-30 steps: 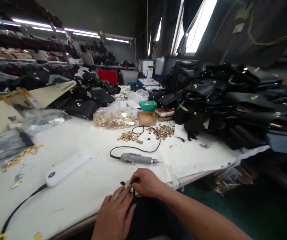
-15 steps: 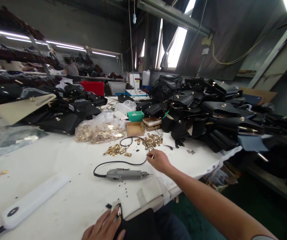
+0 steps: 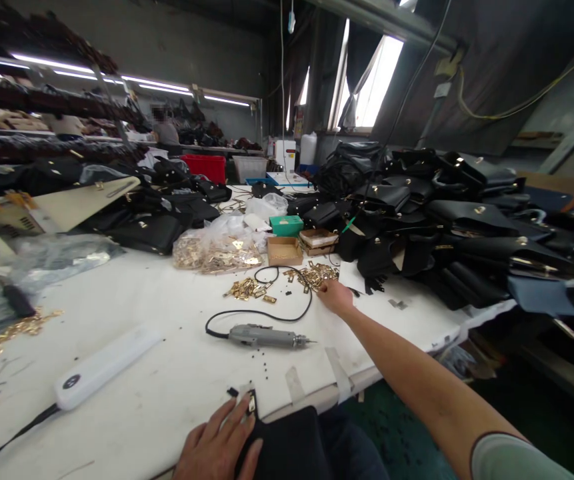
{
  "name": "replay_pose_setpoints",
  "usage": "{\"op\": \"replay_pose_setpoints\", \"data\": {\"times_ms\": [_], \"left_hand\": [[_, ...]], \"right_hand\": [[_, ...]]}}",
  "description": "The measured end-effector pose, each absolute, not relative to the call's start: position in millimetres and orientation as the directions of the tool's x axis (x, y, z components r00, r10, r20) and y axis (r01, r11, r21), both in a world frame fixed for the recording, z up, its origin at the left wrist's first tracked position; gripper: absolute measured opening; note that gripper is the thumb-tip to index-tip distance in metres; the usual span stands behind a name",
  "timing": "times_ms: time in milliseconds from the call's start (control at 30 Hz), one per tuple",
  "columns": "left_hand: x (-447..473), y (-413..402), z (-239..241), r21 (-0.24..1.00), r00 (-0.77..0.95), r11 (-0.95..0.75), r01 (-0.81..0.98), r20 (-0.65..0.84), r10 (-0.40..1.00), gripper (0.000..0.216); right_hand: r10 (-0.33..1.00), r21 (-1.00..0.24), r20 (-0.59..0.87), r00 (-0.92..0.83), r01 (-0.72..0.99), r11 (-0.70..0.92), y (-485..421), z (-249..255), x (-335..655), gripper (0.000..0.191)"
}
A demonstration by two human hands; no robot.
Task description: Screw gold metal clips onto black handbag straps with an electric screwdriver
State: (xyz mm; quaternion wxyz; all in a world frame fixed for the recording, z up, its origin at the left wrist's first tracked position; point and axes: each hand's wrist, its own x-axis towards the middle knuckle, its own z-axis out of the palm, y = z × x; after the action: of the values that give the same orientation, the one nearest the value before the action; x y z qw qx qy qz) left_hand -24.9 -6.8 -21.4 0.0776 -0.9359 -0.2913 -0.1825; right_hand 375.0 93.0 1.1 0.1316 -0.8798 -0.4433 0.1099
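My left hand [image 3: 219, 443] lies flat with fingers spread at the near edge of the white table [image 3: 131, 300], pressing a black leather piece [image 3: 287, 447] that carries a small gold clasp [image 3: 251, 403]. My right arm stretches far forward. My right hand [image 3: 335, 295] rests at a heap of gold metal fittings [image 3: 317, 275] on the table; its fingers are curled down into the heap and mostly hidden. A grey electric screwdriver [image 3: 267, 337] with a black cord lies between the two hands.
A second heap of gold fittings [image 3: 247, 289], a plastic bag of fittings [image 3: 217, 248], small cardboard boxes [image 3: 283, 251] and a green box [image 3: 285, 225] sit mid-table. Black bags [image 3: 447, 213] pile high at right. A white device [image 3: 101, 365] lies left. A person stands far back.
My right hand left the clasp at the table's near edge and reached forward to the gold fittings. My left hand stayed on the black piece. The camera view tilted up.
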Motion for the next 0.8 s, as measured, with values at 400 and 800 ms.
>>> {"op": "replay_pose_setpoints", "data": {"times_ms": [400, 800], "left_hand": [[-12.1, -30.4, 3.9, 0.21, 0.66, -0.738, 0.641, 0.34, 0.67, 0.024], [-9.1, -31.4, 7.0, 0.372, 0.619, -0.654, 0.659, 0.225, 0.752, 0.019]], "right_hand": [[0.83, -0.52, -0.083, 0.551, 0.687, -0.508, 86.2, 17.6, 371.3, 0.015], [0.964, -0.916, -0.165, -0.209, 0.395, -0.071, 3.3, 45.1, 240.0, 0.024]]}}
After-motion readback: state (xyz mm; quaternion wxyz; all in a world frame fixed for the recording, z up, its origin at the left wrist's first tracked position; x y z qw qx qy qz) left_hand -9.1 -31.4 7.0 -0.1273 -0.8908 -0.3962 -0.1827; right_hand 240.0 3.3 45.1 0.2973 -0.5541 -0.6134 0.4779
